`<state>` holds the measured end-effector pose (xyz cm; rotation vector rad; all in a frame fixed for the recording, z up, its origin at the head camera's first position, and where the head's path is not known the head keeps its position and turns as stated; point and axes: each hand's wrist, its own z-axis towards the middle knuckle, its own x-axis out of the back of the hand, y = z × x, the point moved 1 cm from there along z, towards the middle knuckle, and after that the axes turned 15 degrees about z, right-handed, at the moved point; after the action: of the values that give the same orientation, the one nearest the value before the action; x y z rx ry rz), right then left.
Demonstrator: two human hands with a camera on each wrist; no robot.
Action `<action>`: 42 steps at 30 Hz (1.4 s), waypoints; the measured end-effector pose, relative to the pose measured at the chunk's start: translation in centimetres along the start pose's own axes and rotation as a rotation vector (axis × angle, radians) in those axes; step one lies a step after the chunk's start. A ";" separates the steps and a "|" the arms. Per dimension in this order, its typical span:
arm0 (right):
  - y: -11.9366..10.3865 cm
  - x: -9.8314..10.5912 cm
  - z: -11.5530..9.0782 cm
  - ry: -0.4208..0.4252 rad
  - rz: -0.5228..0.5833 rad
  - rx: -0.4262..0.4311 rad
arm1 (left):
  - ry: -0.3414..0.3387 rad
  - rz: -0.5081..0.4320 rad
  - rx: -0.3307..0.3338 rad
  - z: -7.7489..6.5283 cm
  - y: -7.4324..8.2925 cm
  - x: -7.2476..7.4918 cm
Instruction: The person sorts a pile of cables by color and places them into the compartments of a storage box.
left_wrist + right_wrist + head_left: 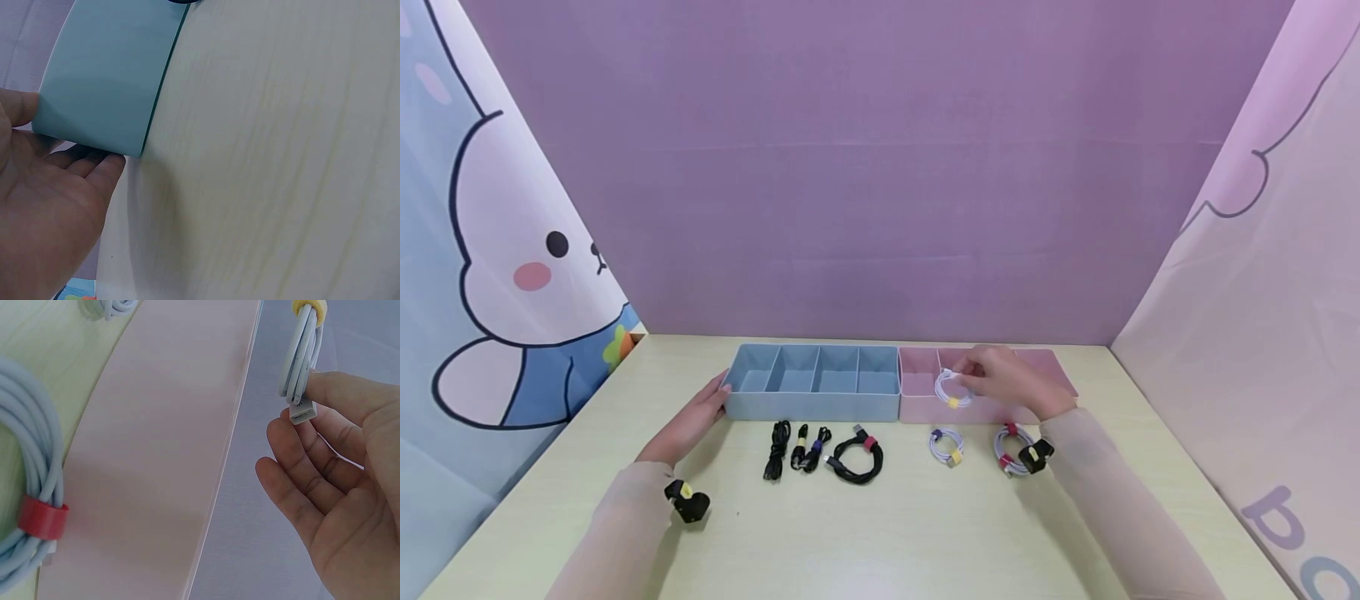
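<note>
A coiled white cable [939,388] with a yellow tie is pinched between the thumb and index finger of my right hand [1009,382]. The coil hangs over the front wall of the pink divided box [917,410]; in the right wrist view, its flat plug [304,412] points down beside the fingers. My left hand [692,419] rests against the left end of the blue divided box [812,407]. In the left wrist view, its thumb touches the box's rim and its fingertips touch the end wall.
In front of the blue box lie black cables: a long bundle [777,450], two small bundles and a round coil [848,477] with a red tie. Before the pink box lie two white coils, one [934,447] with purple and yellow ties, another [998,445] with red ties.
</note>
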<state>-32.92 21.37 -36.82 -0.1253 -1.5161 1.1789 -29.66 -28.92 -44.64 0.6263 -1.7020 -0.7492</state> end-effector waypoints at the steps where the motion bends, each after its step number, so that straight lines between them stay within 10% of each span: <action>1: -0.1 -0.1 0.1 0.001 0.001 0.001 | -0.001 0.001 0.001 0.0 0.0 0.0; 42: -0.8 -1.8 4.0 0.003 -0.001 -0.006 | -0.007 0.035 0.039 -0.1 0.1 0.2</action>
<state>-35.13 17.50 -36.85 -0.1305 -1.5171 1.1724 -29.62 -28.98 -44.44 0.6201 -1.7333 -0.6959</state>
